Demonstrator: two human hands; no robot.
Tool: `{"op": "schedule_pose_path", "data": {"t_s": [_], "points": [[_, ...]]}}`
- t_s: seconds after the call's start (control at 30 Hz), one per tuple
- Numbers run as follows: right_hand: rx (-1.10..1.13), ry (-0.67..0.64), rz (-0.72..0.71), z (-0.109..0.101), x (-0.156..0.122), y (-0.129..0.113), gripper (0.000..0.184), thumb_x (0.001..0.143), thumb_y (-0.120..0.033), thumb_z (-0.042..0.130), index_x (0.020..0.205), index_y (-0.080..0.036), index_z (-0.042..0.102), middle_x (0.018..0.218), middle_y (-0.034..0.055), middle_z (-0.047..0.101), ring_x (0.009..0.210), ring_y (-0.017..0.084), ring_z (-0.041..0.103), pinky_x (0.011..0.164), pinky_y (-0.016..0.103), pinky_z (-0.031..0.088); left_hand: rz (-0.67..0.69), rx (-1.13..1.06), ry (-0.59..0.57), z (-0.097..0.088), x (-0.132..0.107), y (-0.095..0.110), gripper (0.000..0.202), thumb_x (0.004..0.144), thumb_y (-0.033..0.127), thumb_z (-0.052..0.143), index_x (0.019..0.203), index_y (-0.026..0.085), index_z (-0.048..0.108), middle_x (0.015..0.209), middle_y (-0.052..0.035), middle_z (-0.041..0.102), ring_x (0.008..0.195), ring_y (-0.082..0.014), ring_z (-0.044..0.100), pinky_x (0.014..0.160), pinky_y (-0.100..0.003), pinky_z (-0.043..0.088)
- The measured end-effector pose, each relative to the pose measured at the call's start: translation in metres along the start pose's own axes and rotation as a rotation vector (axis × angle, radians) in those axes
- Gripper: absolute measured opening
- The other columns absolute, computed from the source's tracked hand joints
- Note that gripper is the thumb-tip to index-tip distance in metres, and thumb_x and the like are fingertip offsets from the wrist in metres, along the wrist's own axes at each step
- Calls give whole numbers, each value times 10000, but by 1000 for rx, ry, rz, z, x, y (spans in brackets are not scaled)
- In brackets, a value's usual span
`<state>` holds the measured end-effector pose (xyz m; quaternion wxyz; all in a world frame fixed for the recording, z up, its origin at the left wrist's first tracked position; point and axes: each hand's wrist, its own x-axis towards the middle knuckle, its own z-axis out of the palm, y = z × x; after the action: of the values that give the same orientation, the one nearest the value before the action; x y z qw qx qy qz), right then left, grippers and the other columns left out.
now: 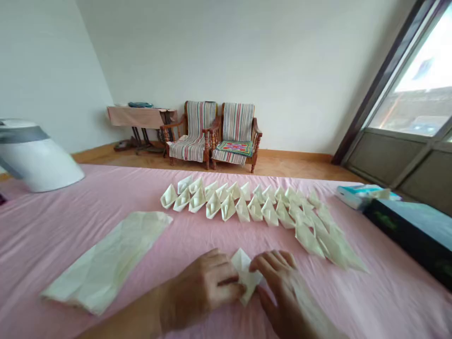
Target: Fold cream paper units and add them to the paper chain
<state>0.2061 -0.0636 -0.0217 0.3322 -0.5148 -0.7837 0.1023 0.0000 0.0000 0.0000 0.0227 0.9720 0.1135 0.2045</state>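
Observation:
My left hand (203, 287) and my right hand (282, 287) meet over a small white folded napkin (246, 275) on the pink tablecloth (70, 226). Both hands have their fingers curled and pinch the napkin from either side, pressing it against the cloth. Just beyond the hands, several folded white napkins (254, 207) shaped like little boats stand in rows that curve toward the right. A stack of flat unfolded napkins (109, 259) lies to the left of my left hand.
A white rounded appliance (35, 157) stands at the far left. A tissue pack (360, 194) and a dark box (413, 233) sit at the right edge. Two striped wooden chairs (215, 134) and a side table (141, 117) stand against the far wall.

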Motion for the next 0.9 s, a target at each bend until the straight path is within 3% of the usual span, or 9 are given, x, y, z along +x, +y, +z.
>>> {"op": "schedule_pose_path", "data": {"t_s": [0.13,0.33,0.6,0.9], "points": [[20,-62,27,-4,1,-2,248,703,0,516,799,-221,572,837,-4,605,802,181,514,769,329,307,22,20,6,-2,1,4,173,996,194,503,861,168,608,854,1,638,784,-128,538,714,-280,360],[51,-145,33,-4,3,-1,255,731,-6,549,807,-245,597,841,-29,622,810,161,540,810,330,304,30,58,-12,-6,2,5,187,991,174,502,842,160,615,824,-8,636,773,-141,532,699,-302,371],[28,-156,-13,-1,3,0,215,779,-34,557,793,-241,615,842,-9,636,805,163,558,792,331,330,28,52,-42,-6,1,4,229,1006,180,460,839,164,614,808,-12,631,770,-148,528,704,-306,382],[-86,-121,17,-2,0,1,222,823,-72,520,717,-232,632,802,7,625,793,160,566,762,307,372,24,90,-117,-11,-1,17,86,947,125,545,923,156,622,902,-24,643,849,-172,552,783,-308,419]]}}
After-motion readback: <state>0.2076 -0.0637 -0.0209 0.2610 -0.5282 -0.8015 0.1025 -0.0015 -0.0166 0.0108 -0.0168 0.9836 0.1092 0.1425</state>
